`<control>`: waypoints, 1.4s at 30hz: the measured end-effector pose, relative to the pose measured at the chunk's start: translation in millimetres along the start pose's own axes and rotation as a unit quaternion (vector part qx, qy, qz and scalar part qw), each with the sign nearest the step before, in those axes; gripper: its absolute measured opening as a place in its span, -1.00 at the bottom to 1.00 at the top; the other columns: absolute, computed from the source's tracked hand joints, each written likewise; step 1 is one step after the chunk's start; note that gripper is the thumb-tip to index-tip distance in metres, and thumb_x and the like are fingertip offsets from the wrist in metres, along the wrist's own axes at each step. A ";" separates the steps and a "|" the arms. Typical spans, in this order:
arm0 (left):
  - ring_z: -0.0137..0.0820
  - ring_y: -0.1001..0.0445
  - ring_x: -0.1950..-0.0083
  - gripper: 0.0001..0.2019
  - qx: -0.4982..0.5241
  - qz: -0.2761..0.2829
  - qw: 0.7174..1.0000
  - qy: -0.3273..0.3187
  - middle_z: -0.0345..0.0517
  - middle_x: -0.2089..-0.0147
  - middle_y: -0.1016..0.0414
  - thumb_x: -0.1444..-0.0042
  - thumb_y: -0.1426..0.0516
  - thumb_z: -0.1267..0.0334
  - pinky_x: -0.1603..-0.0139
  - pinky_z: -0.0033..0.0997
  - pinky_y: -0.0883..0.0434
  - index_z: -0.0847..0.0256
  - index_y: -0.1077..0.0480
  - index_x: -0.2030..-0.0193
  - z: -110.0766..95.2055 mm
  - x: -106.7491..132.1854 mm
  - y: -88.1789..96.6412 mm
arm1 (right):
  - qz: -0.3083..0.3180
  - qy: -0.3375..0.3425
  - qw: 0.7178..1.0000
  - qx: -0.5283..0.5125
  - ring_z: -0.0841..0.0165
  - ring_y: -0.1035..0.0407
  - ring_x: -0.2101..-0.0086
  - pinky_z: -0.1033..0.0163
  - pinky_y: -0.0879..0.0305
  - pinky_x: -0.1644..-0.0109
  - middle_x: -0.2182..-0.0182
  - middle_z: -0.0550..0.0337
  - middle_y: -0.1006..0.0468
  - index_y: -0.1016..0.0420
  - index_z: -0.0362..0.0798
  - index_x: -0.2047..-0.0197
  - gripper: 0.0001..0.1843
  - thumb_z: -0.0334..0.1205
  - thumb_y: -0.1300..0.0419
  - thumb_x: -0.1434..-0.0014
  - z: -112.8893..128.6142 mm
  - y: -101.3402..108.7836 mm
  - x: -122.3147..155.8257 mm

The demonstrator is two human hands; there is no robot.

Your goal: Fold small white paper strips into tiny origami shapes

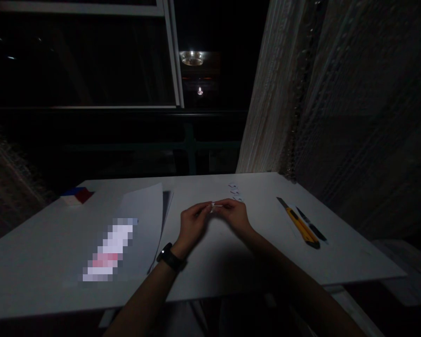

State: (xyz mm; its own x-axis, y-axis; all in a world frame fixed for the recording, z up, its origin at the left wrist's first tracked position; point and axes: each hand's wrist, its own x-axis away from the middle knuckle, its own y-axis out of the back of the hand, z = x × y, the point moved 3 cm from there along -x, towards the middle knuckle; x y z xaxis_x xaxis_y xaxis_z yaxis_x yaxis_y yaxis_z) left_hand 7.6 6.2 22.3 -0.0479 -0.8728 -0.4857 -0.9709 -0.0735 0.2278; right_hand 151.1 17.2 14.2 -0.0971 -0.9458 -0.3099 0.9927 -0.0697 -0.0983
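My left hand and my right hand meet above the middle of the white table. Between their pinched fingertips is a small white piece of paper, mostly covered by the fingers, so its shape is hard to make out. Just beyond my right hand, several small white paper pieces with dark marks lie in a line. A black watch is on my left wrist.
Right of my hands lie a yellow box cutter, blade out, and a dark pen. To the left are paper sheets, a bright pixelated rectangle and a puzzle cube. Curtains hang beyond the table.
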 end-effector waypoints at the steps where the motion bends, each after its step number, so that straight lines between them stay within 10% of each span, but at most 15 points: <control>1: -0.34 -0.49 0.20 -0.76 0.001 0.001 1.000 0.000 -0.07 0.24 -0.55 -0.02 -0.11 0.17 0.13 -0.38 -0.38 0.22 -0.50 0.23 1.5 -0.4 0.2 | 0.006 -0.002 1.000 0.005 0.35 -0.43 0.47 0.26 -0.35 0.34 0.51 0.16 -0.57 -0.54 -0.10 0.49 -0.78 -0.22 -0.37 0.30 0.1 -0.5 -0.1; 15: -0.35 -0.46 0.10 -0.81 -0.090 -0.019 0.987 -0.135 -0.11 0.12 -0.52 -0.07 -0.08 0.26 0.03 -0.28 -0.38 0.11 -0.50 0.22 10.2 2.0 0.5 | 0.045 -0.088 0.991 -0.088 0.42 -0.40 0.51 0.29 -0.30 0.37 0.53 0.20 -0.55 -0.50 -0.11 0.44 -0.73 -0.22 -0.37 0.30 -13.1 -3.0 0.2; 31: -0.29 -0.50 0.25 -0.54 -0.005 0.067 0.996 0.053 0.01 0.16 -0.53 0.15 -0.23 0.10 0.19 -0.34 -0.43 0.25 -0.44 0.07 6.1 5.8 -11.0 | -0.007 -0.027 1.000 0.013 0.38 -0.35 0.58 0.29 -0.25 0.47 0.65 0.18 -0.50 -0.48 -0.10 0.62 -0.79 -0.16 -0.35 0.34 -2.0 -0.6 1.3; 42: -0.32 -0.50 0.21 -0.70 -0.023 0.066 0.998 -0.007 -0.08 0.19 -0.55 0.04 -0.16 0.13 0.17 -0.36 -0.40 0.16 -0.48 0.15 2.9 6.6 -11.1 | -0.007 0.022 0.999 0.032 0.38 -0.35 0.53 0.30 -0.25 0.44 0.59 0.23 -0.48 -0.42 -0.06 0.56 -0.80 -0.17 -0.32 0.29 2.7 -1.1 3.0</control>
State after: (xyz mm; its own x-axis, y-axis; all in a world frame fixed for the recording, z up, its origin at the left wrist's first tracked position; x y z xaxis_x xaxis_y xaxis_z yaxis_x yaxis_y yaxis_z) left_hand 17.4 2.7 14.1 -0.1784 -0.8691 -0.4613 -0.9441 0.0191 0.3292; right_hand 149.9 13.5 15.9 -0.1121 -0.9297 -0.3509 0.9937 -0.1035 -0.0434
